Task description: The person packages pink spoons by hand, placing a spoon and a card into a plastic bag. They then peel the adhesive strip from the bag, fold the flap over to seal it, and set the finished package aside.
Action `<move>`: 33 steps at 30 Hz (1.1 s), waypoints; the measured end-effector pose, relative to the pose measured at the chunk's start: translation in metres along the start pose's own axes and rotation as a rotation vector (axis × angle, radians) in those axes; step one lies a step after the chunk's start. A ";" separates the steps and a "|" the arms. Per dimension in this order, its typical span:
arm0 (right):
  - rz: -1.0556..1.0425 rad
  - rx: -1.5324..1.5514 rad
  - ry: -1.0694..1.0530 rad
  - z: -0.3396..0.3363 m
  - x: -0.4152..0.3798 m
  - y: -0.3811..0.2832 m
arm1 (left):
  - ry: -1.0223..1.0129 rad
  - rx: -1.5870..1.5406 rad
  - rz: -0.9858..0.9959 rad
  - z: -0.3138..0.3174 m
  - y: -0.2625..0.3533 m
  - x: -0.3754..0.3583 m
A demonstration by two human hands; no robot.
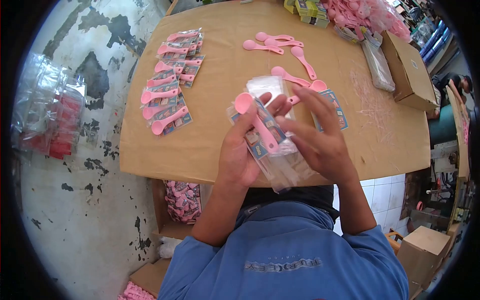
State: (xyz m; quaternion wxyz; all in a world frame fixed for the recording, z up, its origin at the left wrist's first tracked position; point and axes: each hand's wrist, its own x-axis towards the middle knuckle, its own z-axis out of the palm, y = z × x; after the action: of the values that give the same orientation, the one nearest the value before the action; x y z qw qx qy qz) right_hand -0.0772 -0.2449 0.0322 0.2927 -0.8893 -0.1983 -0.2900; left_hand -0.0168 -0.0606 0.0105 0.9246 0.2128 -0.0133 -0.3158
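My left hand holds a clear plastic bag with a pink spoon and a blue printed card in it. The spoon's bowl points up and away from me. Just right of the bag is my right hand, its fingers spread and slightly blurred. Behind the hands lies a stack of clear bags. Blue cards lie on the table right of my right hand. Loose pink spoons are scattered beyond. At the left, packed spoons lie in an overlapping column.
The brown-covered table bears a cardboard box, a plastic-wrapped pack and a pile of pink spoons. Below its front edge, a box holds packed spoons. Another person is at the far right.
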 end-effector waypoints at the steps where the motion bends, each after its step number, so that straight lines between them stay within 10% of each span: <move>1: -0.013 -0.019 0.006 0.005 0.003 -0.003 | -0.002 0.012 -0.036 0.001 -0.005 0.001; 7: -0.008 0.337 -0.003 -0.004 0.010 0.001 | -0.041 0.066 -0.114 -0.007 -0.008 -0.001; 13: 0.468 0.692 0.023 -0.009 -0.004 -0.002 | -0.208 0.389 0.083 -0.011 0.006 -0.001; 22: 0.767 0.771 0.049 0.003 -0.013 -0.002 | 0.032 0.836 0.226 0.000 -0.011 -0.002; 28: 0.196 0.143 0.316 0.006 0.004 0.010 | 0.036 0.965 0.264 0.011 -0.010 -0.010; 33: 0.109 0.032 0.282 0.008 0.020 0.007 | -0.025 1.062 0.404 0.006 -0.015 -0.008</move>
State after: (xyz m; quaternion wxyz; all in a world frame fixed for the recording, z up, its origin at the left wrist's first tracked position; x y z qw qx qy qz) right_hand -0.0555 -0.2411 0.0363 0.3469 -0.8445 -0.1112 -0.3925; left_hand -0.0322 -0.0687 0.0107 0.7325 0.6380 -0.2218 -0.0852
